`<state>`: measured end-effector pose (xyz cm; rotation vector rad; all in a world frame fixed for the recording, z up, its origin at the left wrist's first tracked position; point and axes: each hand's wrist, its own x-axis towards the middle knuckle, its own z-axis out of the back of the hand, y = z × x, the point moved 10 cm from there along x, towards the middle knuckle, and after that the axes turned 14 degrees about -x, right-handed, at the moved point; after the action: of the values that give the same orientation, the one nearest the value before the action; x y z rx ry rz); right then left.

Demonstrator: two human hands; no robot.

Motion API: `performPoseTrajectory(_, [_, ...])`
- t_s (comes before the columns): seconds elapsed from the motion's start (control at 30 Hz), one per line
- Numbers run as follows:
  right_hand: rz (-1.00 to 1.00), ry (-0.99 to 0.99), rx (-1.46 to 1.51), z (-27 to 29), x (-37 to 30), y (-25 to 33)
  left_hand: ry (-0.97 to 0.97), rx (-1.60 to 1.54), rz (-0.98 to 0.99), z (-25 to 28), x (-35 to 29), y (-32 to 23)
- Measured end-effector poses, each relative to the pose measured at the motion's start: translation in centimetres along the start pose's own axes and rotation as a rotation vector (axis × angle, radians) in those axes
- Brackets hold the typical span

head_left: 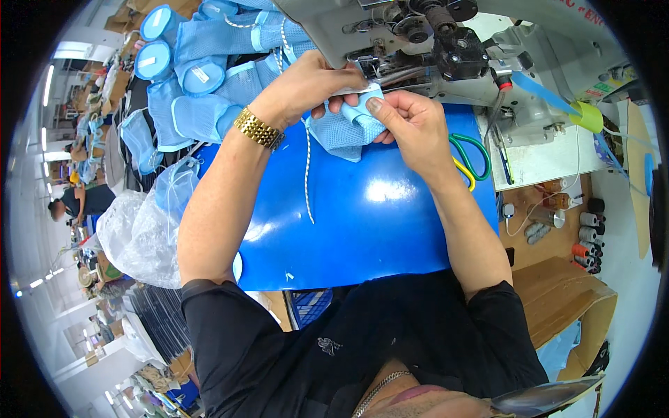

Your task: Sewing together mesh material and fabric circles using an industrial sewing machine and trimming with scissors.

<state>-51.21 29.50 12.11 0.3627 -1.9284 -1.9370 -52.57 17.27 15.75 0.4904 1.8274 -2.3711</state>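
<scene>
Both of my hands are at a light-blue mesh pouch [341, 136], just below the needle area of a grey sewing machine [317, 24]. My left hand [317, 82], gold watch on its wrist, has its fingers closed on the pouch's upper edge. My right hand [412, 125] pinches the pouch's right side between thumb and fingers. A black-and-white cord [309, 177] hangs below the pouch over the blue work surface [348, 230]. The machine's head partly hides the left fingertips.
Several similar blue mesh pouches [202, 115] lie heaped at the far left, above a clear plastic bag [143, 233]. Scissors with green and yellow handles [474, 157] lie right of my right forearm. Thread spools [589, 233] and a cardboard box [564, 292] are at the right.
</scene>
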Motion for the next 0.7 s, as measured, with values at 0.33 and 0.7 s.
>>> performPoseTrajectory(0.33, [-0.013, -0.004, -0.050, 0.32, -0.07, 0.15, 0.008, -0.038, -0.004, -0.09, -0.30, 0.19])
performPoseTrajectory(0.7, [-0.026, 0.000, -0.028, 0.33, -0.12, 0.28, 0.012, -0.049, 0.021, -0.06, -0.48, 0.49])
